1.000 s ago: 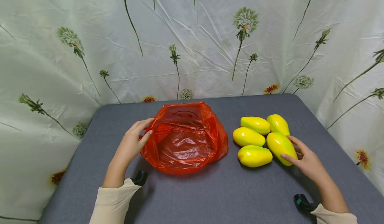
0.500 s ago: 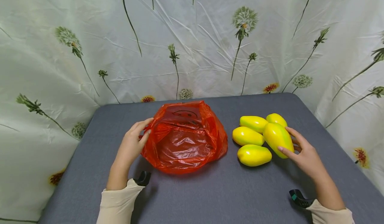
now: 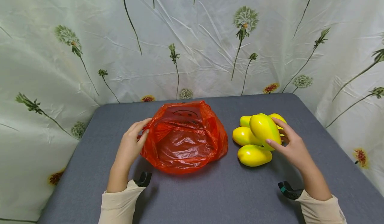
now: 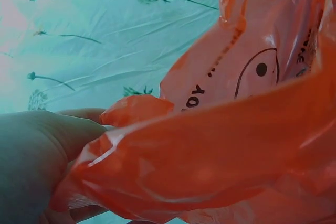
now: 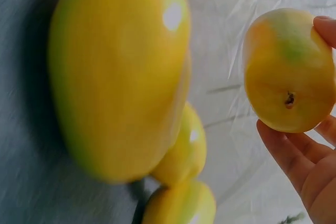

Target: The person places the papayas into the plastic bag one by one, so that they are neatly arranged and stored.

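Red plastic bag [image 3: 184, 147] is pinched by the left hand [image 3: 132, 140]; the right hand [image 3: 292, 146] grips a mango [image 3: 264, 130] aloft.

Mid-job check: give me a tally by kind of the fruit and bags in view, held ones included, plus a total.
Yellow fruits: 5 (4 on the table, 1 held in the right hand)
Red plastic bag: 1 (its edge held by the left hand)
Total: 6
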Demonstrator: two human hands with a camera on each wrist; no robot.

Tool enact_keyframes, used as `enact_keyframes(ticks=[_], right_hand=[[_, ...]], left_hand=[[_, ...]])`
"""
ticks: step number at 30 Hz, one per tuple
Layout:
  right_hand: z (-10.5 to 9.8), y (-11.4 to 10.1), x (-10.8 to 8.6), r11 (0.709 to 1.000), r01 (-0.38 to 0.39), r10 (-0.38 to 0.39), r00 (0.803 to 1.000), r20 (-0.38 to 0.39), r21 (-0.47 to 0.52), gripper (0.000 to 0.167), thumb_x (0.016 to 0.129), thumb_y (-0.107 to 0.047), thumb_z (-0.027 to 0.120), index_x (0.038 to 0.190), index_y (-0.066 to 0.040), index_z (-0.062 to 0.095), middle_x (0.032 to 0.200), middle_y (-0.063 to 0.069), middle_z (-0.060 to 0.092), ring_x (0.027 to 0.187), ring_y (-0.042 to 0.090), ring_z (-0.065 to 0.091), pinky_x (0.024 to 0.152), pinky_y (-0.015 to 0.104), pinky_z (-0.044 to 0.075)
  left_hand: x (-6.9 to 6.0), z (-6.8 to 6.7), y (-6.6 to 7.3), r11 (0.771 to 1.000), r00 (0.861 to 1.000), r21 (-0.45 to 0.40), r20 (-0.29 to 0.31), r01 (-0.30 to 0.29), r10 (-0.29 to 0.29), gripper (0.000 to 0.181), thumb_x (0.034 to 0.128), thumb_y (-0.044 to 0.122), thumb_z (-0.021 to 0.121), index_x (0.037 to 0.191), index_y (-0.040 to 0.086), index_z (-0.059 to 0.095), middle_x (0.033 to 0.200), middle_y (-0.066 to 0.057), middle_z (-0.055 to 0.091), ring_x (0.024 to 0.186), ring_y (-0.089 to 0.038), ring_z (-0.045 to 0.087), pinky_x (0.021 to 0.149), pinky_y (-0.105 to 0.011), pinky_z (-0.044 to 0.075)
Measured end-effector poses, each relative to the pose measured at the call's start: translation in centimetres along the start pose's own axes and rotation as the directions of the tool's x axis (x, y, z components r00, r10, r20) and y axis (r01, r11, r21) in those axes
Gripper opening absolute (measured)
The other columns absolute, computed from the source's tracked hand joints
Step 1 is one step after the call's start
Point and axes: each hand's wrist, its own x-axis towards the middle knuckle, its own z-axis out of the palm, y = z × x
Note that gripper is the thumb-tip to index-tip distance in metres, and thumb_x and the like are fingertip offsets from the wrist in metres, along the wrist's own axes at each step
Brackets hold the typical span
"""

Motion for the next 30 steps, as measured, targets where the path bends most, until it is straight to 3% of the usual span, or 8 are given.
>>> enact_keyframes(ticks=[6,11,14,21,24,30], right_hand=[[1.1,-2.1,1.4,0.997,0.044,-0.045,0.999,0.019,0.06,0.07,0.08,-0.013,0.069,0.139,-0.018,0.033,0.132,0.008,0.04,0.102,0.012,0.049,0.076,0.013,0.04],[2.4,-3.8,2.9,0.981,0.123,-0.131,0.99,0.05,0.15,0.071,0.077,-0.006,0.07,0.138,-0.015,0.034,0.134,0.008,0.039,0.107,0.028,0.047,0.08,0.014,0.039],[3.3,-5.1,3.7,0.972,0.169,-0.182,0.981,0.067,0.161,0.071,0.075,-0.004,0.071,0.137,-0.012,0.037,0.134,0.007,0.04,0.108,0.027,0.047,0.083,0.019,0.04],[4.7,-10.4,4.2,0.953,0.229,-0.258,0.957,0.136,0.197,0.065,0.075,0.001,0.069,0.133,0.002,0.037,0.129,0.018,0.042,0.101,0.027,0.049,0.083,0.044,0.043],[5.8,-11.3,4.8,0.938,0.261,-0.3,0.941,0.158,0.23,0.066,0.075,0.001,0.069,0.132,0.003,0.037,0.128,0.018,0.042,0.099,0.027,0.049,0.082,0.043,0.044],[9.1,-10.5,6.3,0.906,0.313,-0.377,0.903,0.205,0.286,0.071,0.076,-0.011,0.072,0.137,-0.011,0.036,0.133,0.003,0.041,0.104,0.017,0.047,0.085,0.036,0.043]], left_hand=[[0.0,-0.1,0.0,1.0,1.0,-0.003,-0.011,0.002,-0.002,0.038,0.0858,0.003,0.058,0.123,0.01,0.055,0.116,-0.01,0.054,0.103,-0.026,0.052,0.073,-0.044,0.049],[0.0,-0.1,0.1,1.0,1.0,0.001,-0.011,0.006,-0.006,0.038,0.0861,0.003,0.058,0.123,0.01,0.056,0.116,-0.009,0.055,0.103,-0.026,0.052,0.074,-0.044,0.049],[-0.1,-0.1,0.1,1.0,1.0,0.001,-0.012,0.007,-0.007,0.037,0.0864,0.003,0.058,0.123,0.01,0.056,0.116,-0.009,0.055,0.103,-0.026,0.052,0.074,-0.044,0.049],[-0.1,-0.1,0.1,1.0,1.0,-0.001,-0.015,0.003,-0.003,0.037,0.0863,0.003,0.058,0.122,0.01,0.056,0.115,-0.009,0.055,0.103,-0.025,0.052,0.074,-0.044,0.049],[-0.2,-0.1,0.0,1.0,1.0,-0.001,-0.016,0.0,0.0,0.037,0.0859,0.002,0.058,0.122,0.01,0.056,0.115,-0.009,0.055,0.103,-0.025,0.052,0.074,-0.044,0.049],[-0.2,-0.1,0.0,1.0,1.0,-0.004,-0.022,-0.003,0.003,0.037,0.0857,0.002,0.058,0.122,0.011,0.057,0.114,-0.008,0.056,0.101,-0.025,0.053,0.073,-0.043,0.049]])
